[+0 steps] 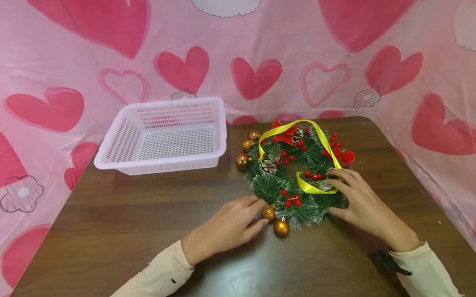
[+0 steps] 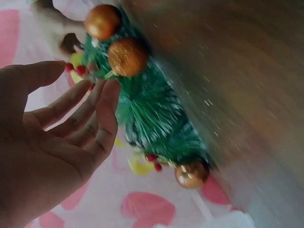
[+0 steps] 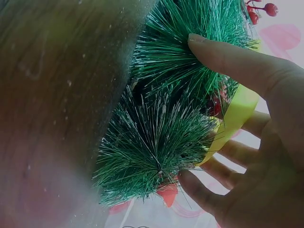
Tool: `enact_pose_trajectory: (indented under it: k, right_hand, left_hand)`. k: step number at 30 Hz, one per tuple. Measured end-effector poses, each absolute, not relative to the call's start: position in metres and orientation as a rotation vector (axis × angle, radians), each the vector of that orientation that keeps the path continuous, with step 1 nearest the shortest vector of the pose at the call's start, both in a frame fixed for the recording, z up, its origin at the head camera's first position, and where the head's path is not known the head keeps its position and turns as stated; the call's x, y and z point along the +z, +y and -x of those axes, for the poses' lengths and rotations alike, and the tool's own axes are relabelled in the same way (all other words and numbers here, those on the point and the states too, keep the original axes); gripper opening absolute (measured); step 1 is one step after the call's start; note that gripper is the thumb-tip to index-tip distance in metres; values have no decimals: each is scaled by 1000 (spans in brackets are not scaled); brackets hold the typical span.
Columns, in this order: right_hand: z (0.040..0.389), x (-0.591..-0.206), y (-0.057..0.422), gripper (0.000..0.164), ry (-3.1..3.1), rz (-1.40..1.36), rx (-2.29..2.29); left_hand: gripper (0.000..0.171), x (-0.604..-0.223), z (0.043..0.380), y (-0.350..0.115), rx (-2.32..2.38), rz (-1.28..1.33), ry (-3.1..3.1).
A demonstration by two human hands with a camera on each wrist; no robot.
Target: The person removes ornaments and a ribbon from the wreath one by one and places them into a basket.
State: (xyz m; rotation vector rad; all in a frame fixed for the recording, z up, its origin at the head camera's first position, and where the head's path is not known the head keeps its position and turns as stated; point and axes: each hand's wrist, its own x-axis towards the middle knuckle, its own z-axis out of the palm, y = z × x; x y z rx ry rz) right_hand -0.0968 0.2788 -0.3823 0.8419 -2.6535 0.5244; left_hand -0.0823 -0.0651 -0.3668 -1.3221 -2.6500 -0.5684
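A wreath lay near the desk's far right corner. The right hand gripped its bristly rim and ribbon; the left hand, fingers relaxed, touched a bauble. It looked light, springy, best held by the ring.

- One wreath at 12 o'clock from my two hands.
- One white basket at 10 o'clock.
- Five gold baubles.
- One yellow ribbon.
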Motion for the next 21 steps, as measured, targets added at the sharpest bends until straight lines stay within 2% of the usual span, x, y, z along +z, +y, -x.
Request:
enact_pose_trajectory:
  k: [3,13,21]
  right_hand:
    - [96,-383,277,71,-2656,-826,519]
    - [91,-384,275,71,-2658,-778,528]
    - [89,-385,269,70,-2707,-707,523]
  left_hand:
    - [17,-369,80,-57,-551,1354,-2668]
    - [16,-368,78,-37,-453,1449,-2655]
    - [14,-372,67,-33,-214,1376,-2562]
